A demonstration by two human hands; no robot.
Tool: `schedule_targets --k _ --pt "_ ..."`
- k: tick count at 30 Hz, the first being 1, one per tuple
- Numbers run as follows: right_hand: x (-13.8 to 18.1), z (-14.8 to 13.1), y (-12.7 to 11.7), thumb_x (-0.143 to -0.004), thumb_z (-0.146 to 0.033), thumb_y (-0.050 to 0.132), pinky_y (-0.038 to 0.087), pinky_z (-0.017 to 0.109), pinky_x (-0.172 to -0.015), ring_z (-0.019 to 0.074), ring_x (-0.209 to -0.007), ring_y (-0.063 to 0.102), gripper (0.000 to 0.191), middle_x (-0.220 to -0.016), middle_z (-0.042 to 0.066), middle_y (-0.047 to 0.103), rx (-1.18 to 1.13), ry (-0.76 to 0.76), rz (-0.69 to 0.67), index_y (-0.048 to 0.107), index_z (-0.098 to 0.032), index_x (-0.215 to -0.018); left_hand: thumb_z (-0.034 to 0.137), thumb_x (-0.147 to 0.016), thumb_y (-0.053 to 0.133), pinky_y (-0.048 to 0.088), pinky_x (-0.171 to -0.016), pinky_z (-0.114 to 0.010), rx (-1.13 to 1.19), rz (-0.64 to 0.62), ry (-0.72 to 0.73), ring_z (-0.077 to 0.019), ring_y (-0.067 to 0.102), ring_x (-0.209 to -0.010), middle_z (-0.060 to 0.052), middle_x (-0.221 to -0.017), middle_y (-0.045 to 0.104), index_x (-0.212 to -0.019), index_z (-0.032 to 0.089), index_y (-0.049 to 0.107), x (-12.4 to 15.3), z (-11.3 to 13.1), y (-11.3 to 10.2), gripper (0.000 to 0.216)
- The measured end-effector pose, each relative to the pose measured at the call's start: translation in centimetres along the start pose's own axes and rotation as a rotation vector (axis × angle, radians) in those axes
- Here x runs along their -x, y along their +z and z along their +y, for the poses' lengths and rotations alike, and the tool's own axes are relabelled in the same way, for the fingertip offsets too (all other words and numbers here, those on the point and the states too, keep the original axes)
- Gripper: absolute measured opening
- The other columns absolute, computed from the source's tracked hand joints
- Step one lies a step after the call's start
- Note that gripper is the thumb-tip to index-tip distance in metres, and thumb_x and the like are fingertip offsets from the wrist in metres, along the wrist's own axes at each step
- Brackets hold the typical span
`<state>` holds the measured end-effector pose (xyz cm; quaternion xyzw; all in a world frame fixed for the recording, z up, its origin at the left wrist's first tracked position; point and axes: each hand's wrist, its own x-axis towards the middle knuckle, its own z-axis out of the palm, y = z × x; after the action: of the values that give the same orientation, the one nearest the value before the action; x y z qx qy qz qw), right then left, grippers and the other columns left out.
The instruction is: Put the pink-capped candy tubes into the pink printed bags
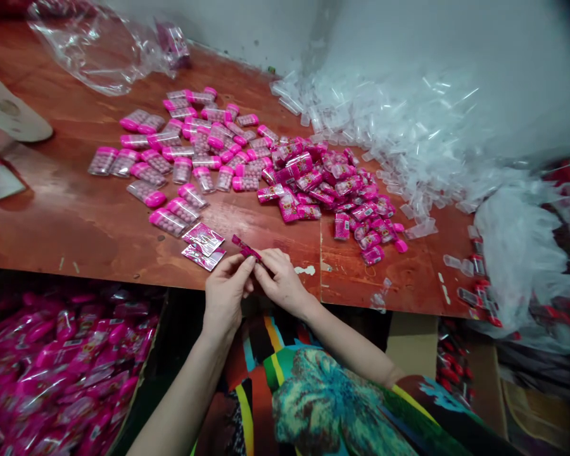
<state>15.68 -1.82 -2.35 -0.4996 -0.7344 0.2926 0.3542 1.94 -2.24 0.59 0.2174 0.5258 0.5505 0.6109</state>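
Observation:
Both hands meet at the near edge of the brown table (76, 215). My left hand (225, 291) and my right hand (281, 282) pinch the same small pink candy pack (246, 248), fingers closed on it. Just left of them lie two flat pink sachets (203, 246). Farther back, several clear candy tubes with pink caps (180, 158) are spread over the table. To their right is a heap of pink-labelled packs (332, 190).
A big pile of clear empty tubes (408, 133) fills the back right. A crumpled clear bag (95, 44) lies at the back left. Below the table's left edge, a box holds many pink wrapped packs (61, 367). A white plastic bag (522, 253) sits at the right.

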Motion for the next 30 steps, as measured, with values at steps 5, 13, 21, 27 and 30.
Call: schedule_targets --k 5,13,21,27,30 --pt "-1.3 0.9 -0.4 -0.113 -0.027 0.049 0.050 0.039 -0.097 0.0221 -0.104 0.067 0.031 -0.107 0.007 0.075 -0.115 0.032 -0.011 0.077 -0.021 -0.099 0.042 -0.068 0.095 0.031 -0.039 -0.017 -0.051 -0.093 -0.077 -0.0079 0.049 -0.041 0.005 -0.052 0.059 -0.084 0.017 0.069 -1.2 0.6 0.0 0.039" --pt "-5.1 2.1 -2.1 -0.109 -0.022 0.056 0.036 0.049 -0.114 0.0281 -0.119 0.062 0.029 -0.119 0.013 0.076 0.439 0.010 0.075 0.079 -0.021 -0.126 0.044 -0.071 0.092 0.025 -0.033 -0.017 -0.080 -0.074 -0.167 -0.0131 0.059 -0.036 0.007 -0.053 0.061 -0.090 0.022 0.054 -2.2 2.5 -0.2 0.048" --pt "-4.5 1.3 -1.6 -0.101 -0.021 0.056 0.052 0.044 -0.105 0.0265 -0.120 0.066 0.047 -0.133 0.014 0.069 -0.145 0.170 0.120 0.060 -0.022 -0.148 0.048 -0.068 0.096 0.027 -0.034 -0.018 -0.074 -0.033 -0.102 -0.0135 0.057 -0.035 0.008 -0.049 0.060 -0.098 0.023 0.056 -2.2 4.0 -0.9 0.057" --pt "-6.1 -0.6 1.7 -0.095 -0.037 0.073 0.059 0.032 -0.078 0.0169 -0.080 0.069 0.046 -0.092 -0.002 0.071 -0.858 0.290 -0.047 0.057 -0.028 -0.137 0.052 -0.064 0.098 0.024 -0.036 -0.020 -0.088 -0.075 -0.166 -0.0098 0.051 -0.036 0.002 -0.055 0.062 -0.084 0.018 0.068 -2.0 5.1 -1.0 0.050" --pt "-7.2 -1.3 2.4 -0.097 -0.032 0.070 0.059 0.031 -0.081 0.0167 -0.087 0.073 0.037 -0.097 0.000 0.073 -0.828 0.233 -0.081 0.060 -0.027 -0.132 0.053 -0.063 0.098 0.020 -0.039 -0.020 -0.094 -0.031 -0.165 -0.0059 0.038 -0.037 0.002 -0.045 0.054 -0.070 0.017 0.070 -2.2 5.7 -2.0 0.046"
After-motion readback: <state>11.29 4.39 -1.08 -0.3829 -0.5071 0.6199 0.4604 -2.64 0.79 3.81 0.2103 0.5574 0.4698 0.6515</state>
